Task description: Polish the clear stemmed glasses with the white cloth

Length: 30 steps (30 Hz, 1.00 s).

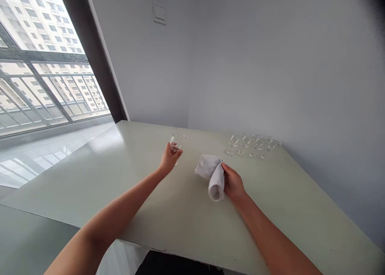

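My left hand is closed round a clear stemmed glass, holding it upright just above the pale green table, near the middle. My right hand grips a crumpled white cloth a little to the right of the glass, the cloth hanging over my fingers close to the tabletop. Glass and cloth are apart, not touching.
Several more small clear stemmed glasses stand in a row at the back right of the table, near the grey wall. A large window with railings is on the left. A light switch is on the wall.
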{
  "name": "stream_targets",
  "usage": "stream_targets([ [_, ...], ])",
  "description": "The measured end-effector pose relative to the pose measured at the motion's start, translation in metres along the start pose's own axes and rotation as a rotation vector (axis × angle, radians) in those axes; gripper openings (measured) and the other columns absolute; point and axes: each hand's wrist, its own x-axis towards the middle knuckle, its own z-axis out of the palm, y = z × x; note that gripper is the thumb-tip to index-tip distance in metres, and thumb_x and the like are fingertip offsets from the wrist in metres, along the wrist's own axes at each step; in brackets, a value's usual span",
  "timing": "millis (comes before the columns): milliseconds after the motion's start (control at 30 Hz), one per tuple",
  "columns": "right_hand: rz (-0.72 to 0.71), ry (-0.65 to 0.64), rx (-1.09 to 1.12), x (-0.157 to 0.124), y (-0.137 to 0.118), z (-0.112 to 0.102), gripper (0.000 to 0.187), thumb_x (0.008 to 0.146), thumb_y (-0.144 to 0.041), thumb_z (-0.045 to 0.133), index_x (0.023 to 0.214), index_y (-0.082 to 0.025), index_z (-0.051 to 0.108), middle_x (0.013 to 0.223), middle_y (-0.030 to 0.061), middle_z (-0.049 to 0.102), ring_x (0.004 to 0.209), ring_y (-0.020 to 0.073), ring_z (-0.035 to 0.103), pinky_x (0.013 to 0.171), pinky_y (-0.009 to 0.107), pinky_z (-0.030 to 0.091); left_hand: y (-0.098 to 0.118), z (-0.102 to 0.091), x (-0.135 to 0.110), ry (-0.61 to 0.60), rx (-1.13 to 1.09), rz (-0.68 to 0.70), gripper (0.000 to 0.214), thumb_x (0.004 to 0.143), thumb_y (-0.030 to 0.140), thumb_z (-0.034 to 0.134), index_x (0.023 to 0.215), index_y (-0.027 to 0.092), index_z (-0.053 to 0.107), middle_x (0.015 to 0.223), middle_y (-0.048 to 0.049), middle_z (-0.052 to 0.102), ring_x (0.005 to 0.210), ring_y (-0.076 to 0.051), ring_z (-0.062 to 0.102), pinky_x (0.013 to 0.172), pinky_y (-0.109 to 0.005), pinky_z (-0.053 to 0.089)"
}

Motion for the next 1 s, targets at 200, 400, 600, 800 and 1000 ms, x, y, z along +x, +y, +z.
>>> stream_targets([
  [200,0.088,0.125,0.166,0.003,-0.004,0.0,0.026,0.071,-0.043,0.059,0.082,-0.02,0.059,0.073,0.0023,0.063,0.069,0.0202,0.06,0.054,0.032,0.05,-0.01,0.017,-0.029,-0.05,0.221,0.115,0.027,0.075,0.035,0.052,0.098,0.023,0.045,0.083,0.0003,0.059,0.062,-0.011,0.051,0.058,-0.025,0.039],
  [400,-0.081,0.164,0.254,-0.004,-0.028,0.007,0.025,0.076,-0.043,0.054,0.089,-0.022,0.057,0.085,0.0013,0.063,0.076,0.0189,0.06,0.062,0.033,0.05,-0.023,0.014,-0.035,-0.135,0.542,0.274,0.049,0.081,0.028,0.043,0.127,0.026,0.029,0.089,-0.0025,0.061,0.077,-0.019,0.056,0.07,-0.031,0.041],
  [600,-0.506,-0.051,-0.329,-0.047,-0.031,0.034,0.036,0.083,-0.043,0.047,0.11,-0.022,0.057,0.11,0.0062,0.059,0.104,0.023,0.051,0.082,0.033,0.043,-0.023,0.019,-0.042,-0.117,0.649,0.423,0.067,0.078,0.035,0.051,0.135,0.022,0.017,0.095,-0.0048,0.057,0.096,-0.023,0.051,0.087,-0.038,0.035],
  [800,-0.29,-0.399,-0.482,-0.066,-0.011,0.057,0.046,0.086,-0.044,0.04,0.127,-0.024,0.042,0.095,0.0054,0.062,0.077,0.0178,0.059,0.062,0.03,0.048,-0.018,0.022,-0.053,-0.134,0.817,0.601,0.054,0.083,0.028,0.042,0.134,0.017,0.025,0.094,-0.0094,0.057,0.088,-0.024,0.052,0.079,-0.037,0.035],
  [1000,0.114,-0.538,-0.063,-0.057,-0.011,0.048,0.033,0.079,-0.048,0.052,0.086,-0.016,0.057,0.049,-0.0027,0.056,0.039,0.0107,0.051,0.043,0.024,0.043,-0.013,0.027,-0.061,-0.054,0.976,0.913,0.04,0.082,0.022,0.043,0.122,0.016,0.043,0.081,-0.0085,0.057,0.077,-0.023,0.052,0.072,-0.036,0.036],
])
